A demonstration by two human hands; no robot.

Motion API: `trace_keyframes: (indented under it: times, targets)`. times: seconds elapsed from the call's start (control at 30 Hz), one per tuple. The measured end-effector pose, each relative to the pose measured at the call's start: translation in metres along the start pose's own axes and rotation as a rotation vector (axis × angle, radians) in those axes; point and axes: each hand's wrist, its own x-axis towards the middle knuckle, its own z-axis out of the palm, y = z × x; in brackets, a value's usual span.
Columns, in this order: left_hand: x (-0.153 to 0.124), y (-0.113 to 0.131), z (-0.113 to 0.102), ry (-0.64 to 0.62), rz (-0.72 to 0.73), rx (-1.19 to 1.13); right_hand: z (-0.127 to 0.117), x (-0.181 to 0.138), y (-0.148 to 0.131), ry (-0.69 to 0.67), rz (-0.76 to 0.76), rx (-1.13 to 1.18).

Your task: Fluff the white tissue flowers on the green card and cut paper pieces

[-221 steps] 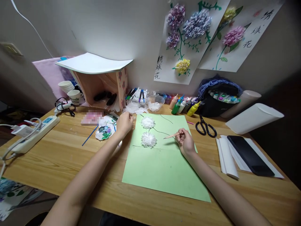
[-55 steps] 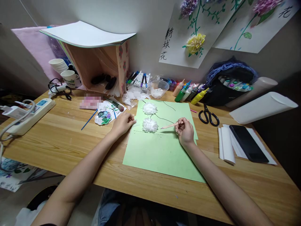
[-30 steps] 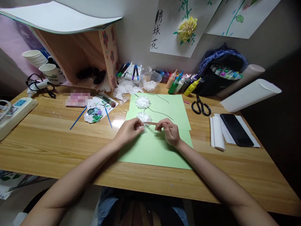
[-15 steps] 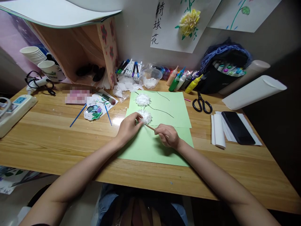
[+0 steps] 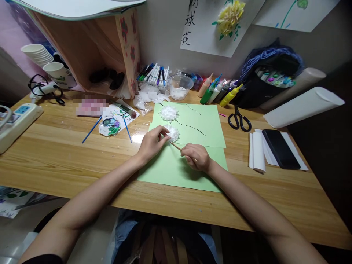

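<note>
Two light green paper sheets (image 5: 198,128) lie overlapped on the wooden desk (image 5: 68,154), with thin black stem lines drawn on the upper one. Two white tissue flowers sit on them: the far flower (image 5: 168,113) and the near flower (image 5: 173,134). My left hand (image 5: 150,143) pinches at the left edge of the near flower, fingers closed on it. My right hand (image 5: 195,157) is closed round a thin wooden stick (image 5: 175,146) whose tip points up-left into the near flower.
A paint palette (image 5: 109,126) and blue brushes (image 5: 92,129) lie to the left, a power strip (image 5: 15,123) at the far left. Markers (image 5: 154,74), a plastic cup (image 5: 179,86) and paint bottles (image 5: 217,92) line the wall. Scissors (image 5: 239,120), a phone (image 5: 280,148) and rolled paper (image 5: 302,106) are on the right.
Both hands came together at the near flower: the left left the sheet's edge to pinch the flower, the right turned the stick's tip into it. The view tilted down and closer.
</note>
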Motion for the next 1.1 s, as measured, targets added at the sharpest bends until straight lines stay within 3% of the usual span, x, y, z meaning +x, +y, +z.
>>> trace_keyframes:
  times: [0.23,0.6,0.7,0.8,0.9,1.1]
  targets:
    - [0.001,-0.007,-0.003,-0.041,0.158,-0.008,-0.002,0.003,-0.002,-0.028,-0.044,-0.044]
    - [0.005,-0.011,0.002,-0.006,0.104,0.007,0.003,0.004,0.002,-0.039,0.001,-0.11]
    - [0.007,-0.014,0.001,0.059,0.088,0.03,0.004,0.005,0.006,-0.035,0.01,-0.104]
    - [0.01,-0.022,-0.003,0.142,-0.019,0.051,0.006,0.008,0.011,0.008,0.039,-0.049]
    - [0.013,-0.032,-0.006,0.123,-0.116,-0.027,0.005,0.017,0.014,0.049,0.174,0.03]
    - [0.015,-0.039,-0.008,0.087,-0.168,-0.113,0.005,0.057,0.02,-0.049,0.673,0.198]
